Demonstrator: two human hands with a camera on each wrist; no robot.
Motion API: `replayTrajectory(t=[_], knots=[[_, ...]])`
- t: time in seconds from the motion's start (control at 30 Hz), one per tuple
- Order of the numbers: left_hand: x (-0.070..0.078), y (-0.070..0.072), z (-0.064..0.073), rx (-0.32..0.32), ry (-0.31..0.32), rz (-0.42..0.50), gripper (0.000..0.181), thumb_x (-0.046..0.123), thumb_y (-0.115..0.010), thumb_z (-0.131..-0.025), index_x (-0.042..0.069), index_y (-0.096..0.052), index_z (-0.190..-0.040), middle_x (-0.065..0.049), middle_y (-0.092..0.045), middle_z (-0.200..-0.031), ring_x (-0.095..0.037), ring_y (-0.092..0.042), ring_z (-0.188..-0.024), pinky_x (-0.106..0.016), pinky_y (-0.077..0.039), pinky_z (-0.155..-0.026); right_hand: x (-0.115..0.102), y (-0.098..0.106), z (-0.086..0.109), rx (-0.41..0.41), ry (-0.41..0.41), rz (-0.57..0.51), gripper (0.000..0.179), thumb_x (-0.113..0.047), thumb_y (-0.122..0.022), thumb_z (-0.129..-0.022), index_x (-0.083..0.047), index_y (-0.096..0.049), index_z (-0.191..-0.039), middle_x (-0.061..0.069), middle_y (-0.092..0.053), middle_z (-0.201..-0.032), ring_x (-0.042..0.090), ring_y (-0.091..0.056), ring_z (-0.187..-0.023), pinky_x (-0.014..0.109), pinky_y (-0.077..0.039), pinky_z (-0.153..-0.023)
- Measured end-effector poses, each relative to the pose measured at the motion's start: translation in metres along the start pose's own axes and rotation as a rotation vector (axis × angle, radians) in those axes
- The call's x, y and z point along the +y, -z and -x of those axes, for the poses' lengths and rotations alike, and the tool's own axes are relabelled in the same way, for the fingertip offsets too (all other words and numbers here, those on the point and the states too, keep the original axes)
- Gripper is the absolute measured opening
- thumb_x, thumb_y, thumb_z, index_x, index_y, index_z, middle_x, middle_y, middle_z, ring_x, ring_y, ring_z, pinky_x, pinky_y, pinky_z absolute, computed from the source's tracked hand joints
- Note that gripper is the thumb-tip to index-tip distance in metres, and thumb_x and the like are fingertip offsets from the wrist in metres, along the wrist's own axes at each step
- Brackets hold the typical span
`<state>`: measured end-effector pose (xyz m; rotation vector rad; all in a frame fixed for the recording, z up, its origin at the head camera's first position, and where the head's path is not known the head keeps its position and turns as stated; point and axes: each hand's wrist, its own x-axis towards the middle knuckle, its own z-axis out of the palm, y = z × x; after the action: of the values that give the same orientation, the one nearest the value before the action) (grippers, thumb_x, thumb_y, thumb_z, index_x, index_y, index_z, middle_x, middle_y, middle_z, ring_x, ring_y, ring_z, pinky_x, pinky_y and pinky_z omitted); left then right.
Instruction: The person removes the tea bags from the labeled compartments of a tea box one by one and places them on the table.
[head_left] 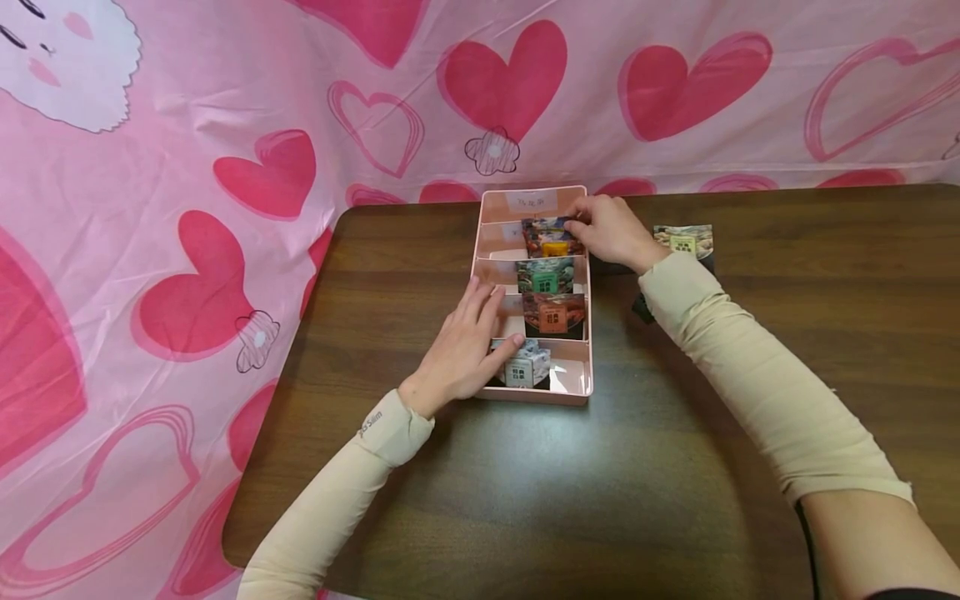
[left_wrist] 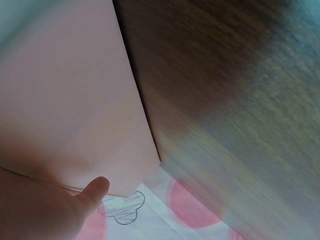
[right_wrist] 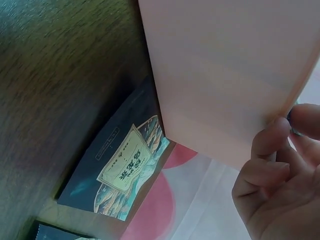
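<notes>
A long pink divided box (head_left: 589, 371) stands on the table, holding upright tea sachets in its compartments. My left hand (head_left: 461, 346) rests on the box's left side near the front, fingers extended. Its thumb lies over a white-patterned tea sachet (head_left: 525, 369) in the front compartment. At the far right rim, my right hand (head_left: 611, 229) pinches the top corner of a dark-blue patterned tea sachet (head_left: 546, 222). Just in front of that is a yellow-labelled sachet (head_left: 555, 248). Nearer still stand a green-labelled sachet (head_left: 546, 275) and a red-labelled sachet (head_left: 553, 317).
A dark sachet with a pale label (right_wrist: 127, 157) lies flat right of the box, and part of another sachet (right_wrist: 60, 233) shows beside it. The brown wooden table (head_left: 540, 500) meets a pink heart-patterned cloth (head_left: 697, 92) behind and at left.
</notes>
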<state>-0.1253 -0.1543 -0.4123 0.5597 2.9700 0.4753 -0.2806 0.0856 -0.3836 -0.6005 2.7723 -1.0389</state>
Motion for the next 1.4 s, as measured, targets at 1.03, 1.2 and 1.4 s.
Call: replayTrajectory(t=[1.03,1.2,1.4], knots=[[0.0005,0.0013,0.0006,-0.013,0.011,0.012,0.080,0.065,-0.028,-0.096,0.012,-0.017,-0.155,-0.009,-0.015,-0.162,-0.020,0.006,-0.152,-0.052,-0.023,-0.118,-0.0028,0.0031,0.0070,0.117,-0.023,0.040,0.027,-0.024,-0.047,-0.101,-0.011,-0.059,-0.122,0.014,-0.067,-0.101,0.029,-0.055,-0.076,0.038,-0.043,-0.068],[0.0009,0.0012,0.0008,-0.007,0.005,0.010,0.080,0.064,-0.028,-0.097,0.011,-0.018,-0.155,-0.010,-0.016,-0.162,-0.020,0.004,-0.152,-0.052,-0.023,-0.118,-0.0034,0.0034,0.0076,0.134,-0.025,0.030,0.027,-0.024,-0.046,-0.101,-0.011,-0.059,-0.121,0.015,-0.067,-0.107,0.029,-0.058,-0.080,0.040,-0.045,-0.070],[0.0011,0.0012,0.0009,-0.004,0.004,0.007,0.079,0.064,-0.028,-0.097,0.011,-0.018,-0.155,-0.010,-0.016,-0.162,-0.021,0.004,-0.152,-0.051,-0.023,-0.118,-0.0037,0.0034,0.0077,0.154,-0.017,0.006,0.028,-0.024,-0.045,-0.102,-0.010,-0.060,-0.121,0.015,-0.067,-0.112,0.029,-0.059,-0.085,0.043,-0.047,-0.076]])
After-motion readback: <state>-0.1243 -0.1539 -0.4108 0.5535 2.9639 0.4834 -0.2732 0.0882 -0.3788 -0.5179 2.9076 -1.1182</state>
